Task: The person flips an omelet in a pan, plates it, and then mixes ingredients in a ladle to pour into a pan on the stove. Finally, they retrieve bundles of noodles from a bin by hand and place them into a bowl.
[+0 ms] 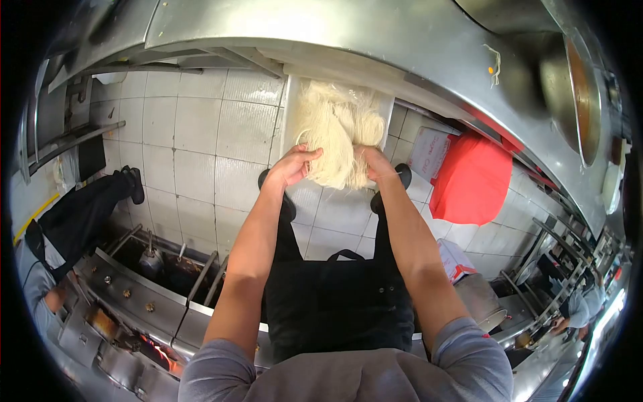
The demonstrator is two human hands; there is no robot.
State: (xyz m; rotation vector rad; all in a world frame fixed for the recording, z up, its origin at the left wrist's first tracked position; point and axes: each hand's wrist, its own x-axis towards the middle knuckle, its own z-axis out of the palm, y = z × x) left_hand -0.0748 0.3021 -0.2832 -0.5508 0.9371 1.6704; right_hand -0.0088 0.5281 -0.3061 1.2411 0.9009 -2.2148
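Observation:
A big bundle of thin, pale noodles (331,137) hangs over the near end of a white bin (290,117) beneath the steel counter. My left hand (293,166) is closed on the left edge of the bundle, thumb and fingertips against the strands. On the opposite side my right hand (376,163) grips the bundle, its fingers partly hidden behind the noodles. More noodles lie inside the bin, with clear plastic (362,99) around them at the back. Loose strand ends droop between my hands.
A steel counter (301,30) runs above the bin, with a large pan (581,100) at right. Right of the bin are a red cover (472,177) and a box (429,153). Stoves with flame (161,354) stand behind me. A person (50,248) is at left, another (583,308) far right.

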